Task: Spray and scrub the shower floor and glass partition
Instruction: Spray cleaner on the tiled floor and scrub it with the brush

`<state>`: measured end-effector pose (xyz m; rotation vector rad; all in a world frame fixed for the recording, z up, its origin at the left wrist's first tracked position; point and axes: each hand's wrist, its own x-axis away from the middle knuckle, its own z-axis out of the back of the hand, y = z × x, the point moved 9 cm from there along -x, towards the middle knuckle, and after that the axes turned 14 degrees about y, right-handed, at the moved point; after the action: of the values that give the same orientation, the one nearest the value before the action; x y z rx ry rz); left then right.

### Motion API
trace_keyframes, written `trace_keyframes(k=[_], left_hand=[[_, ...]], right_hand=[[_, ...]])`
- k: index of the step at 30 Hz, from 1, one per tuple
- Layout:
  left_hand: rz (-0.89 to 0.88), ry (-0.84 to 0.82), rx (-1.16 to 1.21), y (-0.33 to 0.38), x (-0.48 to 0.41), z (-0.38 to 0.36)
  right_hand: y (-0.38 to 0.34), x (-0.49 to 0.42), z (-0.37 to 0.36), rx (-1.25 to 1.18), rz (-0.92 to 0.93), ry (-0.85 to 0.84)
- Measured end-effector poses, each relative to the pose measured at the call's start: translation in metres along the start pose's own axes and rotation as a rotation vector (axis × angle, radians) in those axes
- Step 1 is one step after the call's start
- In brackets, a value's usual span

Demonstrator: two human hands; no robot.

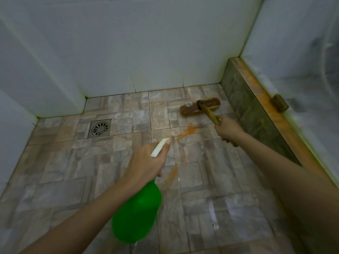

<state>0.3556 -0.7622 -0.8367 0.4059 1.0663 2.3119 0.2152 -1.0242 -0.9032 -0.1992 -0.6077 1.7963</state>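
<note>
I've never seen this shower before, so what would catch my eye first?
The bright green spray bottle, low in the middle, gripped by the left hand. Then orange smears on the floor tiles, and the wooden brush near the far right corner, held by the right hand.

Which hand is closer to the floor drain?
Left. The left hand, holding the bottle, is just below-right of the drain; the right hand, gripping the brush, is much farther off to its right.

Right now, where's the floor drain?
In the head view, the floor drain sits left of centre near the back-left wall corner, well left of the brush head.
</note>
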Motion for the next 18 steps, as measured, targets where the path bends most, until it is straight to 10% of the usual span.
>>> trace_keyframes(k=[18], left_hand=[[-0.067, 0.072, 0.092, 0.0092, -0.0065, 0.0047]], right_hand=[[0.0026, 0.0021, -0.0028, 0.057, 0.106, -0.013]])
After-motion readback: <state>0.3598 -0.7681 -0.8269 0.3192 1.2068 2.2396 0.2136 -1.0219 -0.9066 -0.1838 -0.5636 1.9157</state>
